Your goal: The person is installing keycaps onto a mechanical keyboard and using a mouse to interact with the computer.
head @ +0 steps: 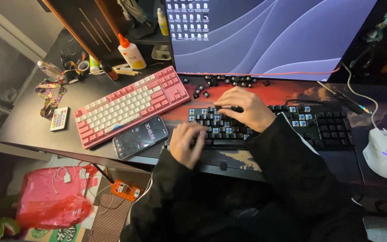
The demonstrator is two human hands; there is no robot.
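Observation:
A black keyboard lies on the desk mat with several keycaps off, showing blue switches. My left hand rests fingers-down on its lower left part, blurred, and I cannot tell what it holds. Further up on the same keyboard's middle rows, my right hand pinches a small black piece, likely a keycap. Loose black keycaps lie scattered just beyond the keyboard, under the monitor.
A pink and white keyboard lies angled at left, with a phone beside it. A white mouse sits at right. A glue bottle, a small remote and lanyards are at the back left. A pink bag lies on the floor.

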